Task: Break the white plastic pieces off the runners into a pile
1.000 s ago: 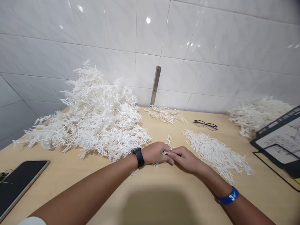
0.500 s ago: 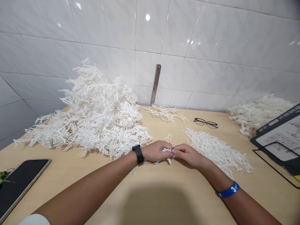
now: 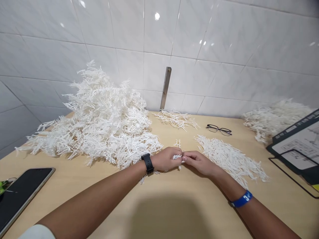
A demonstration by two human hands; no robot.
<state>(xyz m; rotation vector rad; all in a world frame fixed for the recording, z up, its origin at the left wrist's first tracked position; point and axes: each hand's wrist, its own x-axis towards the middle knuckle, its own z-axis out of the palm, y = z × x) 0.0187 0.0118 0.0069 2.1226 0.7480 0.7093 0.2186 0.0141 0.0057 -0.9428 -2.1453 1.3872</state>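
My left hand (image 3: 166, 159), with a black watch at the wrist, is closed around several thin white branching strands (image 3: 177, 156). My right hand (image 3: 199, 162) meets it at the fingertips, thumb and forefinger pinched at the strands' ends; exactly what lies in that pinch is too small to make out. A large heap of white branching strands (image 3: 107, 116) rises to the left of the hands. Beside my right hand lies a flatter pile of short, straighter white pieces (image 3: 229, 159). A few loose bits (image 3: 177, 143) rest just beyond the fingers.
Toward the wall is a thin scatter of white strands (image 3: 176, 119) below a metal bracket (image 3: 165, 89). Eyeglasses (image 3: 218, 129) lie right of it. Another white pile (image 3: 279, 116) and a dark printed bag (image 3: 296, 146) stand far right. A phone (image 3: 22, 196) lies at left.
Both hands stay together at nearly the same spot. My right hand's fingers have shifted slightly left and closer to my left hand, and the white bits under the fingers show less.
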